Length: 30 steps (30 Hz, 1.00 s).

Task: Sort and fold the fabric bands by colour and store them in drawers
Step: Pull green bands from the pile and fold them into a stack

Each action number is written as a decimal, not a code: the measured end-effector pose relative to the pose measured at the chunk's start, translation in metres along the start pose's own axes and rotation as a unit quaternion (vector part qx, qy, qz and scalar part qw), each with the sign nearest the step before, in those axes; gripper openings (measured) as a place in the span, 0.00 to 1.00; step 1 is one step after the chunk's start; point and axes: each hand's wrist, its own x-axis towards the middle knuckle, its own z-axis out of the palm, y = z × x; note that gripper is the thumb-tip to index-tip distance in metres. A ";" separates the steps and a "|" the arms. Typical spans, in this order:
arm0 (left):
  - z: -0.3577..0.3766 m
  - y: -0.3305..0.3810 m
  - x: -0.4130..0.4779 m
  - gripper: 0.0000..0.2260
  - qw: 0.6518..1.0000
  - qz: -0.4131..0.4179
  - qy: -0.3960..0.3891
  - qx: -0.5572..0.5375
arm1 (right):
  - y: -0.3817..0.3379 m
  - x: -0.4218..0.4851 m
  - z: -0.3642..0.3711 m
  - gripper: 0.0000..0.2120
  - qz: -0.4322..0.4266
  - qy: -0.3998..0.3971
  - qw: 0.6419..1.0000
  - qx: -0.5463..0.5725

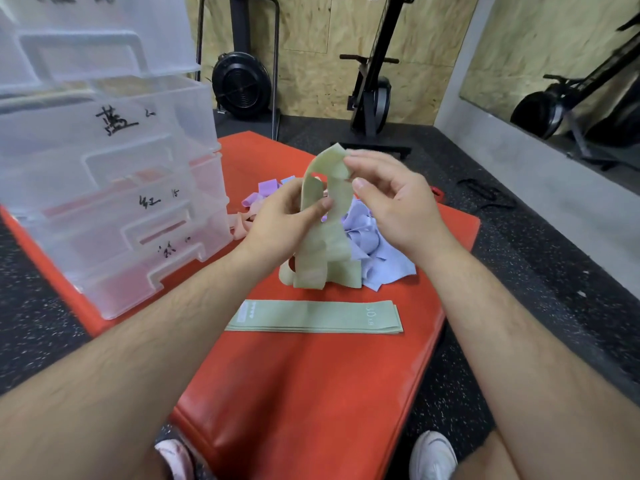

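Head view: the left hand and right hand both pinch a green band, raised above the lilac pile, probably to untwist it before folding. Flat green bands lie stacked on the mat near the drawers, likely awaiting storage.

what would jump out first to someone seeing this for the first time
Dead centre, the left hand and right hand hold a pale green fabric band upright above the red mat. Nearer the person lies a flat stack of green bands, and a pile of lilac bands sits behind the held one. On the left stands a clear plastic drawer unit with handwritten labels.
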 end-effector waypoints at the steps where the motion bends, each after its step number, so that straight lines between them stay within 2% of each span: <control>1: 0.000 0.000 -0.001 0.09 1.000 -0.016 0.009 -0.006 | 0.002 -0.001 0.000 0.15 0.033 0.000 0.999 0.008; 5: -0.003 -0.001 -0.001 0.15 0.997 -0.072 0.019 -0.033 | 0.006 -0.003 -0.001 0.14 0.113 0.003 0.994 0.004; 10: -0.007 -0.002 -0.005 0.22 0.996 -0.086 0.027 -0.021 | 0.005 -0.009 -0.001 0.14 0.124 0.002 0.992 -0.008; 13: -0.008 -0.004 -0.006 0.17 0.997 -0.065 0.018 0.040 | 0.005 -0.012 -0.001 0.12 0.121 -0.003 0.992 -0.025; 16: -0.003 -0.003 -0.007 0.12 0.998 -0.057 0.002 0.016 | 0.005 -0.015 0.002 0.11 0.113 -0.018 0.993 -0.017; 18: -0.002 -0.002 -0.007 0.12 0.998 -0.055 0.006 0.024 | 0.007 -0.017 0.004 0.12 0.110 -0.025 0.994 -0.014; 20: -0.002 -0.002 -0.007 0.12 0.998 -0.068 0.004 0.006 | 0.010 -0.019 0.007 0.12 0.142 -0.026 0.989 0.016; 23: -0.004 -0.001 -0.008 0.08 0.996 -0.084 -0.015 -0.026 | 0.013 -0.018 0.012 0.07 0.231 0.006 0.967 0.108; 25: -0.005 0.000 -0.010 0.06 0.994 -0.095 -0.040 -0.036 | 0.017 -0.015 0.016 0.09 0.287 0.038 0.943 0.162; 27: -0.007 -0.001 -0.010 0.06 0.991 -0.101 -0.061 -0.059 | 0.021 -0.013 0.018 0.09 0.295 0.070 0.932 0.197; 30: -0.006 0.002 -0.008 0.09 0.988 -0.127 -0.024 -0.082 | 0.018 -0.010 0.015 0.14 0.259 0.096 0.938 0.210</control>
